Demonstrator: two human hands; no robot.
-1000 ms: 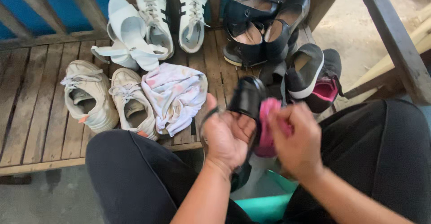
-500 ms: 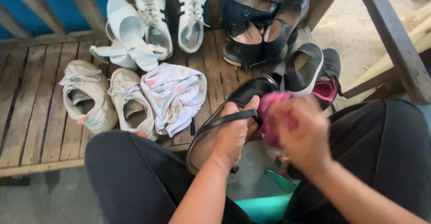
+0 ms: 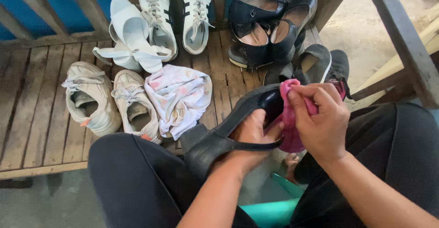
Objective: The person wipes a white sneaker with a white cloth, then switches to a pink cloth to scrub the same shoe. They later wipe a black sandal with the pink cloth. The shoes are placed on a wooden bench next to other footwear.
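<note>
My left hand (image 3: 249, 134) grips a black heeled shoe (image 3: 215, 139) from underneath, its toe pointing up and right, its block heel toward my left knee. My right hand (image 3: 322, 118) is closed on a pink cloth (image 3: 289, 118) and presses it against the shoe's toe end. Both hands are above my lap, between my knees in dark trousers.
On the slatted wooden platform (image 3: 41, 132) lie a worn cream sneaker pair (image 3: 107, 100), a crumpled white patterned rag (image 3: 179, 98), white sandals (image 3: 130, 38), white sneakers (image 3: 176, 13), and several black shoes (image 3: 270, 27). A teal object (image 3: 270, 207) sits below my hands. A wooden post (image 3: 402, 40) runs at the right.
The black shoe has turned in my left hand, so its heel now faces my left knee. My right hand with the pink cloth has moved up onto the toe.
</note>
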